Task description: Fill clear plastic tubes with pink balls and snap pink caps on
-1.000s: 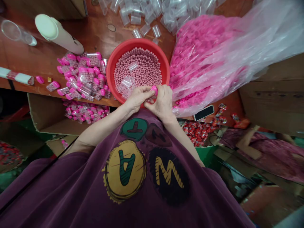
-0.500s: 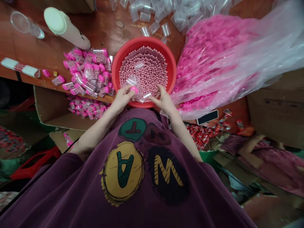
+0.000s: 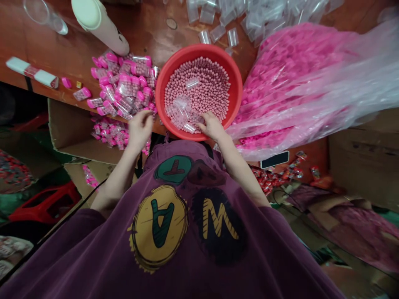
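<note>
A red bowl holds many small pink beads, with several clear plastic tubes lying on them. My right hand reaches over the bowl's near rim, its thumb and fingers closed around a clear tube, partly hidden by the fingertips. Left of the bowl, my left hand is beside the near edge of a pile of bead-filled tubes with pink caps. Its fingers are loosely curled, a gap shows between thumb and fingers, and nothing is visible in them.
A large clear bag of pink caps lies right of the bowl. Loose empty tubes are spread behind it. A white bottle stands at back left. Below the table edge, a cardboard box holds more capped tubes. A phone lies at right.
My left hand has moved left from the bowl to the pile's near edge; the pink-capped piece it held is no longer visible in it. My right hand stays at the bowl, fingers closer together.
</note>
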The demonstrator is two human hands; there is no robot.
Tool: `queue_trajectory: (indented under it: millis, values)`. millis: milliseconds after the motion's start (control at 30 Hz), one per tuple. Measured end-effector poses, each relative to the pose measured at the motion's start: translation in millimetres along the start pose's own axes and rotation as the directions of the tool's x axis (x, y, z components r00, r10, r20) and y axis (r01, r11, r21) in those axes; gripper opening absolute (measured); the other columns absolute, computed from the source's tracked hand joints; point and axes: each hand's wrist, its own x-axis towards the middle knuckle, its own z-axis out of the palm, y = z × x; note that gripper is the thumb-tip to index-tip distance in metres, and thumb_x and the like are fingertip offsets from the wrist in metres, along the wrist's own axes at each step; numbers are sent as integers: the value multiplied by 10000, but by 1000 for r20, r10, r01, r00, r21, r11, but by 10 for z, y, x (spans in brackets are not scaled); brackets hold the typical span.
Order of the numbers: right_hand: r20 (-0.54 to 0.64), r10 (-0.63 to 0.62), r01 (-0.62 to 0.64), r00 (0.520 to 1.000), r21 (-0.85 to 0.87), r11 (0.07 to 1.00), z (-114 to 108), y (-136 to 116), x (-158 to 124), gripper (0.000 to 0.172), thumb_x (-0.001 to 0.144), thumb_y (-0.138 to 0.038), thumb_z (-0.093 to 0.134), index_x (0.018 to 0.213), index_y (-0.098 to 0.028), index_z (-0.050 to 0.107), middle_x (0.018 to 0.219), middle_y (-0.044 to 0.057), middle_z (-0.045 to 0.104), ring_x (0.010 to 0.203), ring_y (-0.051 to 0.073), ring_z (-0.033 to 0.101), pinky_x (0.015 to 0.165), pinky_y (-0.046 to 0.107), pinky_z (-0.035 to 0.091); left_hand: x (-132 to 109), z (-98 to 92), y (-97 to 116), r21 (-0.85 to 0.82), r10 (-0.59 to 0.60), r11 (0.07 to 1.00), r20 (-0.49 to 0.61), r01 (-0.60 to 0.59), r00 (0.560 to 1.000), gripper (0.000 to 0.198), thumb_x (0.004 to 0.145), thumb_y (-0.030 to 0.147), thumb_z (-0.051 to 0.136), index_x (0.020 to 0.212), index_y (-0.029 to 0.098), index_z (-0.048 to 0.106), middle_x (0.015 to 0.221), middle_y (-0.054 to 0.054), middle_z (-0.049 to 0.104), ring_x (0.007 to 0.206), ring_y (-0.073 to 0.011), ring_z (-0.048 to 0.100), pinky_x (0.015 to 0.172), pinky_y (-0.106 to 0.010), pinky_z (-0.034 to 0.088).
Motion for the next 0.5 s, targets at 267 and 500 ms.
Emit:
queue_trajectory:
  millis: [267,500]
  values:
    - [-358,85,109,930,488,866,122,-54,-104,528,958,-446,749,1418,-226,612,1254,113,689,1071,265,709,1000,489,659,334,1322,849,-316,-263,810,557,493,788,157,892,33,656,910,143,766,715,-5,730,605,-122,610,670,-252,525]
    - [-360,213,58,909,613,788,308,-19,-49,590,972,-591,691,1432,-228,618,1264,109,711,870,206,696,848,419,676,421,1480,813,-283,-249,814,619,508,745,248,987,229,716,746,176,695,731,-34,704,645,-142,595,675,-274,514]
